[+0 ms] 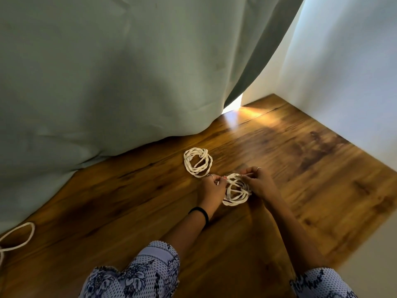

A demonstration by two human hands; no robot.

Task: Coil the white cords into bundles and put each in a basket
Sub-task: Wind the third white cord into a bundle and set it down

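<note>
Far to the left, a loose white cord (20, 235) lies on the wooden floor (300, 168), next to the big green curtain (107, 72). It is not coiled yet. In the middle, a done bundle (198, 161) sits flat on the floor, just past the hands. Next comes the left hand (211, 190). Its fingers are curled in and pinch the top of the second bundle (236, 193). The right hand (258, 182) is on the other side, and its fingers pinch the same top part too. This bundle rests on the floor between the two hands. The cord looks soft, light and floppy, so I think the loops could slip apart. The best place to hold it is likely where all the loops cross. No basket can be seen here.
</note>
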